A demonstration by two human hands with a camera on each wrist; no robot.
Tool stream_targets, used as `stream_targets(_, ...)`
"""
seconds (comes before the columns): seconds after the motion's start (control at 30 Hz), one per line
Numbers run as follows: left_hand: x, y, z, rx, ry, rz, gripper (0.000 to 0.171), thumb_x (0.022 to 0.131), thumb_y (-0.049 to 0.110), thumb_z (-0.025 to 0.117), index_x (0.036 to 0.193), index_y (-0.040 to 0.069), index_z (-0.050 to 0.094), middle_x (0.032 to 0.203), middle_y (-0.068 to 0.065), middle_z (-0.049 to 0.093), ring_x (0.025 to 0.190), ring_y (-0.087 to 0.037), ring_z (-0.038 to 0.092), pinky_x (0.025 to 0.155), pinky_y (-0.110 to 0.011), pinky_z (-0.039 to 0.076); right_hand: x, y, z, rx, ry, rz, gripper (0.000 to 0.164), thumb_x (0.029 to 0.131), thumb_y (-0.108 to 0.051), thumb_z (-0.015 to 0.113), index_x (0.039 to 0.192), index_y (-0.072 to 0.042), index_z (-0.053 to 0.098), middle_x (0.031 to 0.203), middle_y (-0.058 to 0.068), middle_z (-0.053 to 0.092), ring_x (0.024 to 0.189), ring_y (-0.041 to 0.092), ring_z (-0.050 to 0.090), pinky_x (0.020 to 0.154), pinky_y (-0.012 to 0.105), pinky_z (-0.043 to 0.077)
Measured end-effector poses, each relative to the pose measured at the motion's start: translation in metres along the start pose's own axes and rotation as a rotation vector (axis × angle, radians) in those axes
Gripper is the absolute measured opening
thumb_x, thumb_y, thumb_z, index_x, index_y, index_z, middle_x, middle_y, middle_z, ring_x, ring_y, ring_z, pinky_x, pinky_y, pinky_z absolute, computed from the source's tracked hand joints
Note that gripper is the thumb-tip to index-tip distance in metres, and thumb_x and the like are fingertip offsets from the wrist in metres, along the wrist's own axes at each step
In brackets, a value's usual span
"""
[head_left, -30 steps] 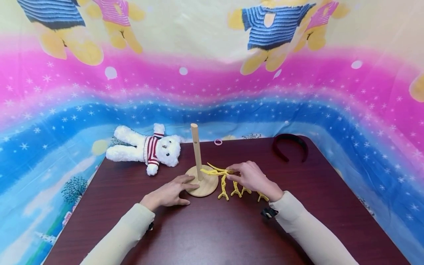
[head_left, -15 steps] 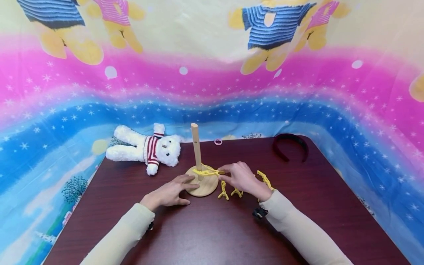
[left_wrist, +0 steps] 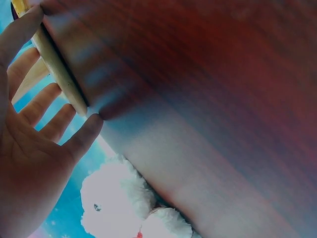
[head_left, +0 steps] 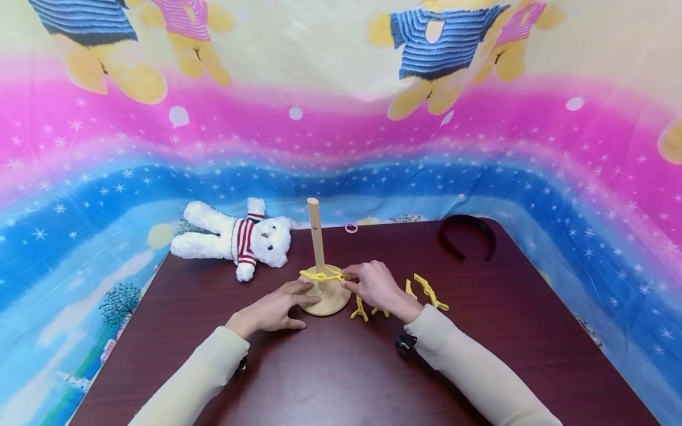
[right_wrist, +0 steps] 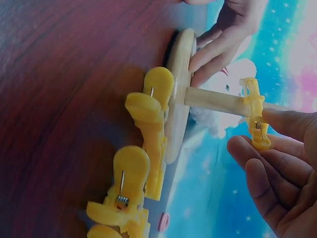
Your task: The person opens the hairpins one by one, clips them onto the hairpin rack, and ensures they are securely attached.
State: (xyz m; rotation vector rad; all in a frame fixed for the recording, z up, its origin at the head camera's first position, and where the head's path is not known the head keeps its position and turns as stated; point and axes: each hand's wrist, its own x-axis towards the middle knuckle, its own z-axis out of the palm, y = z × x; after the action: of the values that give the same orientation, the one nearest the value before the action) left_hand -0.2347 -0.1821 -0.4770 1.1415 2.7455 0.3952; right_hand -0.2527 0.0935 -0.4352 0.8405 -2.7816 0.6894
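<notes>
A plush bear (head_left: 237, 238) lies at the left of the bench (head_left: 330, 361). The left hand (head_left: 274, 309), fingers flat and relaxed, steadies the round base of a wooden peg stand (head_left: 318, 260). The right hand (head_left: 375, 286) pinches a yellow clip (head_left: 321, 275) against the post, apparently mid-clamp. More yellow clips (head_left: 426, 291) lie just right of the base; seating this one squarely looks to be the next demand. A dark headband (head_left: 467, 235) rests far right.

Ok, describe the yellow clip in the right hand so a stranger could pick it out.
Find the upright wooden peg stand mid-table. The yellow clip sits around the post, just above the round base, pinched by the right hand. The other yellow clips lie loose on the table.
</notes>
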Motion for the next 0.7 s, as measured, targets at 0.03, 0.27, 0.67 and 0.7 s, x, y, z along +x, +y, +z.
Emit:
stream_targets(0.03, 0.000, 0.000, 0.000, -0.002, 0.001, 0.000, 0.063, 0.088, 0.033, 0.076, 0.146, 0.023, 0.053, 0.159, -0.014, 0.038, 0.150, -0.037, 0.029, 0.118, -0.054, 0.034, 0.000, -0.001, 0.001, -0.002, 0.002, 0.003, 0.024, 0.090, -0.026, 0.074, 0.111, -0.014, 0.078, 0.097, 0.001, 0.079, 0.046, 0.002, 0.043, 0.048, 0.020, 0.035)
stream_targets(0.27, -0.001, 0.001, -0.001, 0.001, 0.007, 0.004, 0.063, 0.087, 0.031, 0.077, 0.145, 0.023, 0.054, 0.159, -0.015, 0.039, 0.150, -0.039, 0.029, 0.118, -0.055, 0.034, 0.001, -0.003, 0.007, -0.011, 0.013, 0.016, 0.025, 0.091, -0.029, 0.074, 0.111, -0.014, 0.078, 0.097, 0.002, 0.079, 0.044, 0.002, 0.044, 0.044, 0.021, 0.035)
stream_targets(0.67, 0.000, 0.000, 0.000, -0.003, 0.007, 0.008, 0.063, 0.087, 0.032, 0.077, 0.145, 0.022, 0.055, 0.160, -0.013, 0.037, 0.149, -0.039, 0.030, 0.117, -0.054, 0.034, 0.006, -0.001, 0.015, -0.013, 0.063, -0.004, 0.026, 0.088, -0.030, 0.076, 0.108, -0.013, 0.078, 0.095, 0.002, 0.079, 0.071, 0.014, 0.070, 0.059, 0.027, 0.052)
stream_targets(0.7, 0.000, -0.001, 0.000, -0.002, 0.009, 0.008, 0.063, 0.087, 0.032, 0.077, 0.145, 0.022, 0.055, 0.160, -0.013, 0.037, 0.149, -0.039, 0.030, 0.118, -0.054, 0.034, 0.006, -0.001, 0.015, -0.011, 0.064, 0.001, 0.026, 0.088, -0.030, 0.076, 0.108, -0.013, 0.078, 0.095, 0.002, 0.079, 0.071, 0.014, 0.070, 0.059, 0.027, 0.052)
